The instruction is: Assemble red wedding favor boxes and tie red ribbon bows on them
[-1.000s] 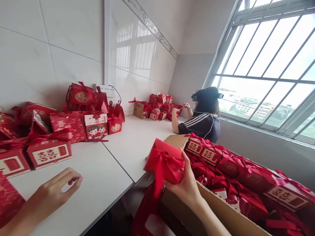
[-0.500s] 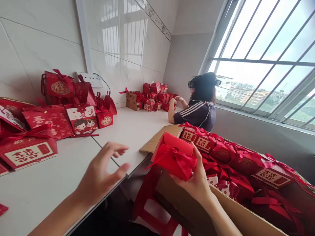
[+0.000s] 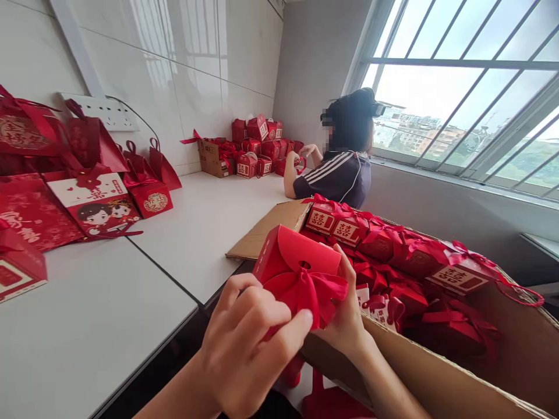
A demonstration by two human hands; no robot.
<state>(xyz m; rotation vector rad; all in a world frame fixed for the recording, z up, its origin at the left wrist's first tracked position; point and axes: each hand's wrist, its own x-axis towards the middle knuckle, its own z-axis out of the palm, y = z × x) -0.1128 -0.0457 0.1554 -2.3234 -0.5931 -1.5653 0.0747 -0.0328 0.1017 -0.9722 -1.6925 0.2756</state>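
A red gift box [image 3: 286, 250] with a ribbon bow on its front is held up before me, near the edge of a large carton. My right hand [image 3: 345, 314] grips its right side, thumb below and fingers behind. My left hand [image 3: 251, 343] is closed at the bow's lower left, its fingers bent and pressed on the red ribbon [image 3: 311, 294]. Part of the ribbon is hidden behind those fingers.
The cardboard carton [image 3: 437, 372] at the right holds several red boxes with bows. More red boxes [image 3: 105, 203] stand on the white table [image 3: 105, 297] at the left and far back. A person [image 3: 340, 163] sits beyond the carton, by the barred window.
My left hand has moved right from over the table and closed at the bow. The view has shifted, and the box stays in my right hand.
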